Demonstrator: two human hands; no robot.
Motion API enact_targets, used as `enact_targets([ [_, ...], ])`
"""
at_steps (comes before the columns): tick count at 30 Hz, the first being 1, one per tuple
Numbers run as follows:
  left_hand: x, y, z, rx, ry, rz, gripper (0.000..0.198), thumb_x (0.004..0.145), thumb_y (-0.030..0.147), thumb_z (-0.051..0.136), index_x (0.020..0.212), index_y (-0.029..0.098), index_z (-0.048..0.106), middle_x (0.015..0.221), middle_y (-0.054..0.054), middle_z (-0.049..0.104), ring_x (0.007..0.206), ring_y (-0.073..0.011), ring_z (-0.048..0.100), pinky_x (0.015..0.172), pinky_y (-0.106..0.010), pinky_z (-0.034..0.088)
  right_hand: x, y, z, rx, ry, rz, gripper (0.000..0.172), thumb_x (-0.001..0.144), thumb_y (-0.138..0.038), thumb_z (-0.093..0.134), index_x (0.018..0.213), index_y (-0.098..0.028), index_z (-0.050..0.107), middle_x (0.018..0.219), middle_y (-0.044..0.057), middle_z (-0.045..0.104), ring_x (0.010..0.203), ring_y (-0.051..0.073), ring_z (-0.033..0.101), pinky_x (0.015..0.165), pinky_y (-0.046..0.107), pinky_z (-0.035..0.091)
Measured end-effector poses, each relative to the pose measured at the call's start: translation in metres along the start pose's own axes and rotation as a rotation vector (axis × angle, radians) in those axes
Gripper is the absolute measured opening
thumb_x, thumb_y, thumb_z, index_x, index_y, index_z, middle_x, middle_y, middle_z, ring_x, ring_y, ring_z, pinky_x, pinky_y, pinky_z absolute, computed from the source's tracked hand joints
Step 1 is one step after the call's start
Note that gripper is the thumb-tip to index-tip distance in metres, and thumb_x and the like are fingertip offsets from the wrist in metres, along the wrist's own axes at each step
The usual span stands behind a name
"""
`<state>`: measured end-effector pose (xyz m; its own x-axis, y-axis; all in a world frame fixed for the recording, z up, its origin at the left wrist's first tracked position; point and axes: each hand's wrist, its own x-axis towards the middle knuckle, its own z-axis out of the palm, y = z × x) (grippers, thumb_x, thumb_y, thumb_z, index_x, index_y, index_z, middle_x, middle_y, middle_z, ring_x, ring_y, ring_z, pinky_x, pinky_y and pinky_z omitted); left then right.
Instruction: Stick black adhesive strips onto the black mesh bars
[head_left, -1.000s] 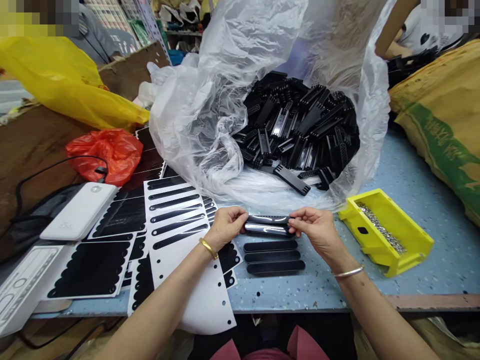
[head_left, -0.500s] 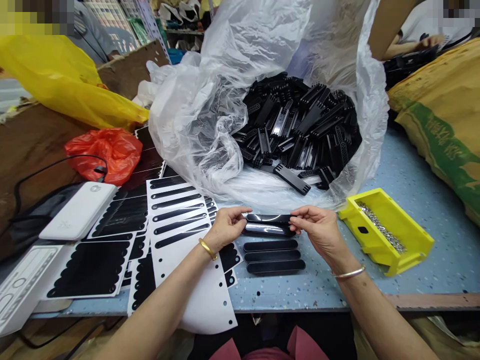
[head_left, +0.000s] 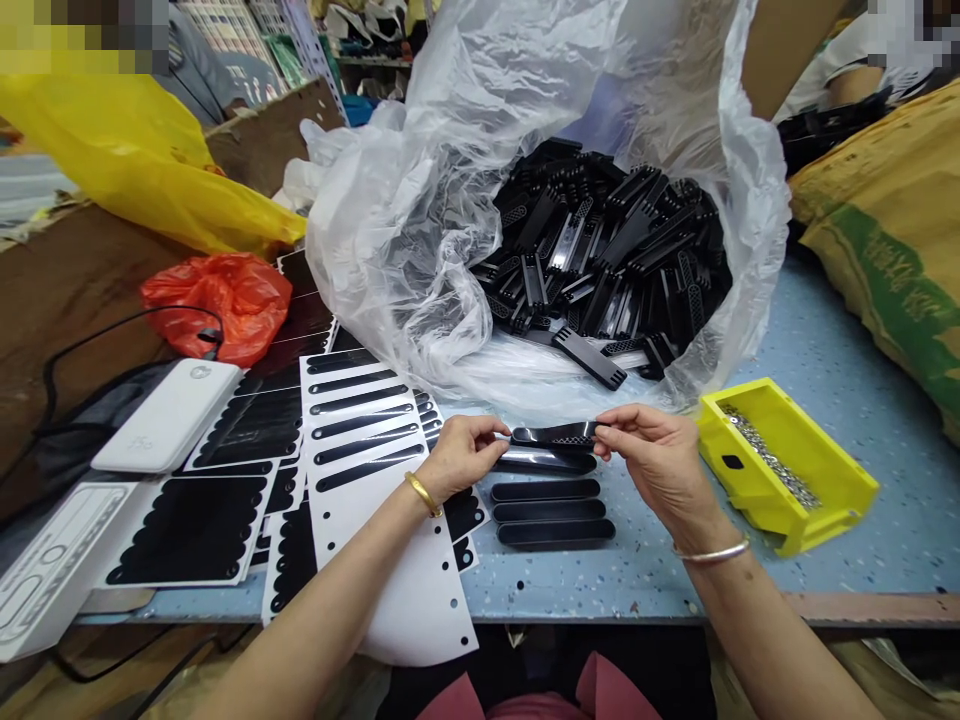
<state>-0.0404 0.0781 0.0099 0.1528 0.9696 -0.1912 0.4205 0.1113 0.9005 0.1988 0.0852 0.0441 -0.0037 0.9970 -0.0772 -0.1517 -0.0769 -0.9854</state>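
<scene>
Currently both hands are on one glossy black strip (head_left: pixel 553 435), held just above a second glossy strip (head_left: pixel 544 460) — step in hand, as judged from the pose: working this single strip by its two ends. Next move, in my judgement, calls for a clear spot on the blue speckled bench top (head_left: pixel 847 430), as neither hand is free. L hand (head_left: pixel 463 458): wrist low, forearm running in from lower L, gold bangle (head_left: pixel 424 494) on wrist; thumb and fingers (head_left: pixel 491 430) closed in a pinch on strip's L end. R hand (head_left: pixel 660 465): forearm in from lower R, silver bangle (head_left: pixel 711 552) on wrist; fingers (head_left: pixel 622 425) closed in a matching pinch on R end. Exact thumb contact partly hidden by fingers — can't tell. Strip's position: centre of bench, between hands, over a row of 3 matt black strips (head_left: pixel 546 510). To L, a white die-cut sheet (head_left: pixel 405 600) w/ black strips lies under L forearm. Beyond hands, a clear plastic bag (head_left: pixel 390 270) holds a heap of black perforated parts (head_left: pixel 600 260). To R, a yellow plastic tray (head_left: pixel 780 465) holds metal chain (head_left: pixel 765 455).
</scene>
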Motion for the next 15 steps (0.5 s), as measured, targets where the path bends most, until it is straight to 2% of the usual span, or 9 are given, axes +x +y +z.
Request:
enact_targets([
  [3,-0.002,0.005,0.0,0.169,0.094,0.06,0.036,0.073,0.027,0.065,0.105,0.014,0.071,0.066,0.0,0.062,0.054,-0.012,0.052,0.058,-0.025,0.042,0.004,0.0,0.0,0.021,-0.022,0.035,0.015,0.061,-0.019,0.083,0.071,-0.017,0.072,0.06,0.001,0.068,0.051,0.012,0.061,0.05,0.024,0.049],
  [5,-0.005,0.009,0.001,0.327,0.128,0.108,0.044,0.068,0.033,0.073,0.107,0.014,0.07,0.071,-0.001,0.064,0.061,-0.0144,0.055,0.064,-0.028,0.044,0.008,0.001,0.0,0.049,-0.04,0.07,0.016,0.059,-0.02,0.083,0.07,-0.016,0.072,0.059,0.001,0.067,0.05,0.012,0.061,0.049,0.024,0.048],
  [7,-0.008,0.014,0.001,0.444,0.095,0.109,0.044,0.063,0.039,0.078,0.099,0.014,0.071,0.072,-0.002,0.064,0.064,-0.0163,0.056,0.065,-0.029,0.043,0.012,0.002,0.0,0.075,-0.04,0.086,0.017,0.057,-0.02,0.083,0.067,-0.016,0.071,0.056,0.0,0.066,0.048,0.012,0.06,0.047,0.024,0.047],
  [9,-0.01,0.017,0.001,0.502,0.034,0.11,0.032,0.066,0.039,0.076,0.087,0.015,0.071,0.071,-0.002,0.063,0.065,-0.0166,0.056,0.064,-0.028,0.041,0.016,0.004,0.0,0.086,-0.039,0.092,0.018,0.055,-0.02,0.084,0.066,-0.016,0.07,0.053,0.0,0.064,0.047,0.012,0.059,0.045,0.023,0.045],
  [11,-0.013,0.018,-0.001,0.513,-0.04,0.152,0.021,0.072,0.036,0.072,0.078,0.016,0.07,0.071,-0.002,0.063,0.065,-0.0159,0.055,0.064,-0.027,0.04,0.018,0.005,-0.001,0.09,-0.048,0.099,0.019,0.055,-0.02,0.084,0.066,-0.015,0.07,0.052,0.0,0.064,0.046,0.012,0.059,0.043,0.021,0.043],
  [13,-0.015,0.017,-0.003,0.484,-0.113,0.191,0.02,0.074,0.037,0.071,0.075,0.017,0.07,0.071,-0.002,0.062,0.064,-0.0148,0.055,0.062,-0.026,0.039,0.019,0.005,-0.002,0.09,-0.058,0.108,0.02,0.054,-0.021,0.084,0.066,-0.015,0.069,0.052,0.0,0.064,0.046,0.012,0.058,0.041,0.021,0.04],
  [15,-0.014,0.015,-0.004,0.445,-0.101,0.181,0.024,0.073,0.04,0.072,0.075,0.017,0.07,0.067,-0.001,0.061,0.06,-0.0138,0.053,0.06,-0.026,0.039,0.018,0.006,-0.003,0.082,-0.055,0.103,0.02,0.054,-0.021,0.084,0.066,-0.015,0.069,0.052,0.0,0.064,0.045,0.012,0.058,0.04,0.021,0.039],
])
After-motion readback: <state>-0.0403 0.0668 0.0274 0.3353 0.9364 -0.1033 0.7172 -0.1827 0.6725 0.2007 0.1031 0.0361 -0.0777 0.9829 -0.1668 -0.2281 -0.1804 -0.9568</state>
